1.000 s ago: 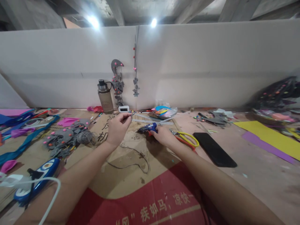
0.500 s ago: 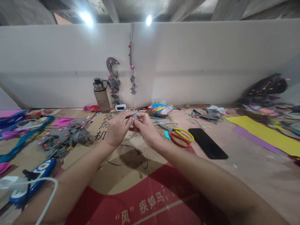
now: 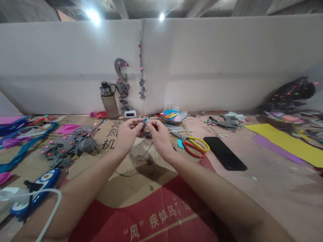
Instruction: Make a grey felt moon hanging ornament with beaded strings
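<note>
Above the cardboard, my left hand (image 3: 126,136) and my right hand (image 3: 160,137) meet with their fingers pinched around something small. A little blue tip (image 3: 145,119) pokes up between the fingertips; the rest of the piece is hidden or too small to name. From the right fingers a thin grey cord (image 3: 149,148) runs down and lies in loose loops on the cardboard. Scissors (image 3: 194,146) with one yellow and one red handle lie to the right of my right hand, beside a small turquoise cutout (image 3: 180,144).
A black phone (image 3: 224,153) lies right of the scissors. Grey felt pieces with coloured pompoms (image 3: 68,144) and a ball of grey yarn (image 3: 88,145) are on the left. A bottle (image 3: 109,102) stands by the white wall, near hanging grey felt ornaments (image 3: 121,80). Yellow sheet (image 3: 285,139) far right.
My hands have drawn slightly apart and turned, so the blue tip now points up between them. The cord now shows rising to my right fingers. The view has shifted slightly.
</note>
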`<state>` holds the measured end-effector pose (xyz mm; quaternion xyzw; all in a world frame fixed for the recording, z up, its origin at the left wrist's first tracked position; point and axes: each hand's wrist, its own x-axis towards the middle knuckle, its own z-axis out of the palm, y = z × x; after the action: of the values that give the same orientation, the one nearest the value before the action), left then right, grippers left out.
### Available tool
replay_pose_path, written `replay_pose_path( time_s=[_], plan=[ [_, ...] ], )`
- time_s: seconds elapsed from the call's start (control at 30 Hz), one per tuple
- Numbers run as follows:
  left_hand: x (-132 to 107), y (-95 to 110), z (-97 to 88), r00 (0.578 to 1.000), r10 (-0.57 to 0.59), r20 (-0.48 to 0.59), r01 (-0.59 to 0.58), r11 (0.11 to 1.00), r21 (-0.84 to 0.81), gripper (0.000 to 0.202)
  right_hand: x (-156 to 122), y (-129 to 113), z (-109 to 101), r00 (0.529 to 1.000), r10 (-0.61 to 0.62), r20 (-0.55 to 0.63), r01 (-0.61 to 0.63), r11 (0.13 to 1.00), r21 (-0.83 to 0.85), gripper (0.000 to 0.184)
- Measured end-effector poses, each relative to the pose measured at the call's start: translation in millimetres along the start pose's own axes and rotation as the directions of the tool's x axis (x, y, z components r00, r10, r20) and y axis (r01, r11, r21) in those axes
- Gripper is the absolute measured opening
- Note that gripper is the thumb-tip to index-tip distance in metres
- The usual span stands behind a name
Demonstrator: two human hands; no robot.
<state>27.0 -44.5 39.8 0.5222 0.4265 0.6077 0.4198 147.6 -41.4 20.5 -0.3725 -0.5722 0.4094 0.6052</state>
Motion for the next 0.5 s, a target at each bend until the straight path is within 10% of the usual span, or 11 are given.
replay_pose_path(
  time_s=[0.5],
  plan=[
    [-1.6, -2.8, 0.1, 0.999, -0.009, 0.050, 0.008, 1.000, 0.024, 0.031, -0.3, -1.6, -1.8, 0.995, -0.099, -0.024, 0.096, 0.989, -0.113, 0.020]
  ],
)
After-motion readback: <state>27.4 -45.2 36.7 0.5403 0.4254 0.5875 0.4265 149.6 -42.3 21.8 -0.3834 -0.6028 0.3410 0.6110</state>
